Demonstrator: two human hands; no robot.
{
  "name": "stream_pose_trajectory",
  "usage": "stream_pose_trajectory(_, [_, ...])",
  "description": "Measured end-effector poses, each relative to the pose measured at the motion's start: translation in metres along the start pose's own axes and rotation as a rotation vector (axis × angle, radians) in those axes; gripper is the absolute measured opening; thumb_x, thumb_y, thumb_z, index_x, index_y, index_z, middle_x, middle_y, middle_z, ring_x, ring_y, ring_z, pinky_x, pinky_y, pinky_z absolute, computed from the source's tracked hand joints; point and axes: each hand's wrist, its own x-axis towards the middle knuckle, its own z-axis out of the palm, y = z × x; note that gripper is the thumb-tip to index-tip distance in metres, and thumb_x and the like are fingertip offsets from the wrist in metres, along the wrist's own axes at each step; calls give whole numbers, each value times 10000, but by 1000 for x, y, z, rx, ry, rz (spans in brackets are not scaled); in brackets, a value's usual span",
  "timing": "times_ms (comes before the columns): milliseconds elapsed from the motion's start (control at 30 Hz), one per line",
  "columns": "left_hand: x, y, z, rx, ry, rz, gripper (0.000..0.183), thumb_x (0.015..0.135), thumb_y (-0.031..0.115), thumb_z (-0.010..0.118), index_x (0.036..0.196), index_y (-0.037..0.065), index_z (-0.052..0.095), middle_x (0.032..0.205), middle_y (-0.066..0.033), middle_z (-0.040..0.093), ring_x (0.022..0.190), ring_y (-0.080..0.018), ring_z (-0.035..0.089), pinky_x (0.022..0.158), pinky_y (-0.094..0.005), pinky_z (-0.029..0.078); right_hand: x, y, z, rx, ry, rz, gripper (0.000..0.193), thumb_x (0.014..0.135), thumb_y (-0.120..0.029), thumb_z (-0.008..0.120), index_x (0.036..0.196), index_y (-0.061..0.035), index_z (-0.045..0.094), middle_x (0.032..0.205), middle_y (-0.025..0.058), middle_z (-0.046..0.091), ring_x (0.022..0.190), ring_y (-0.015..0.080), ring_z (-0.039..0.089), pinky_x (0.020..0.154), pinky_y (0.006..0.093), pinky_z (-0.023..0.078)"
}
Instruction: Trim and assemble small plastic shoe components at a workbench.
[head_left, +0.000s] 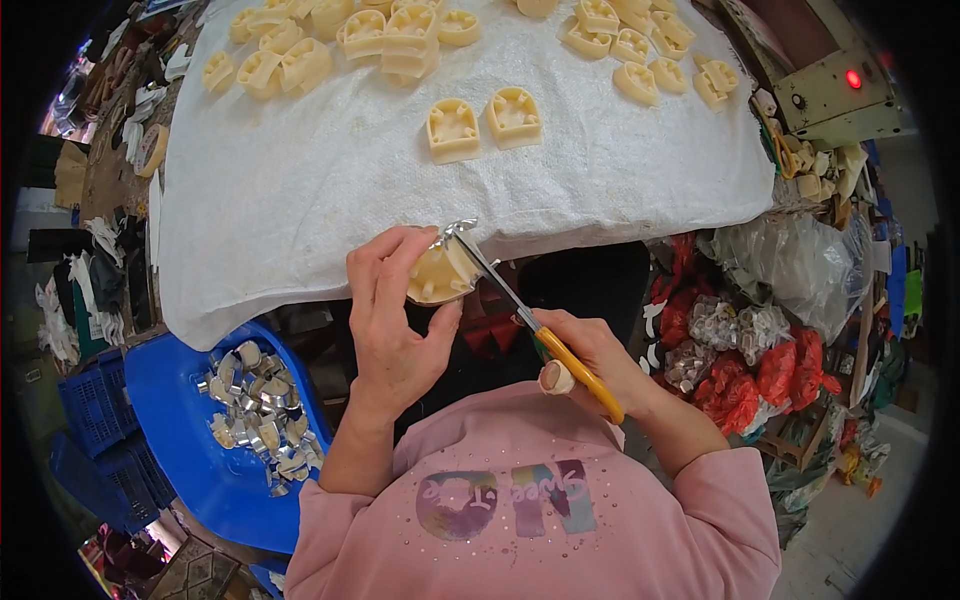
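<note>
My left hand [388, 315] holds a cream plastic piece [440, 275] by its edges, over the near edge of the white cloth. The piece is rounded, with small pegs inside, and a shiny metal strip [459, 226] is at its upper end. My right hand [590, 355] is closed round a yellow-handled tool [580, 372] with a long dark metal shaft. The tool's tip meets the piece near the strip; its exact kind I cannot make out. A tan wrapping [555, 377] covers one right fingertip. Two similar cream pieces [453, 131] stand on the cloth ahead.
Piles of cream pieces [300, 65] lie at the far side of the white cloth [300, 190]. Left of me, a blue tub [165, 400] holds metal-edged pieces. On the right are red plastic bags [775, 375], clear bags, and a box with a lit red lamp [853, 78].
</note>
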Motion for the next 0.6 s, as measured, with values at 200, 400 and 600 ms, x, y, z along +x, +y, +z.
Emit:
stream_pose_trajectory(200, [-1, -1, 0, -1, -29, -9, 606, 565, -104, 674, 1138, 23, 525, 1090, -158, 516, 983, -316, 500, 828, -369, 428, -2, 5, 1, -109, 38, -31, 548, 706, -149, 693, 1174, 30, 472, 1014, 217, 601, 899, 414, 582, 768, 393, 482])
stream_pose_trajectory(400, [-5, -2, -2, 22, -42, -26, 592, 580, -64, 654, 1150, 36, 530, 1129, -153, 517, 1051, -293, 528, 903, -351, 419, -1, 0, 2, -86, 32, -12, 543, 682, -132, 693, 1155, 25, 477, 956, 210, 598, 846, 417, 581, 724, 367, 480])
stream_pose_trajectory(600, [-4, -4, -1, 40, -56, -18, 599, 579, -76, 649, 1155, 37, 531, 1132, -152, 518, 1056, -291, 524, 904, -353, 418, -3, 9, 7, -63, 84, -38, 439, 775, -250, 665, 1132, -36, 528, 734, 98, 534, 591, 227, 530, 569, 275, 420])
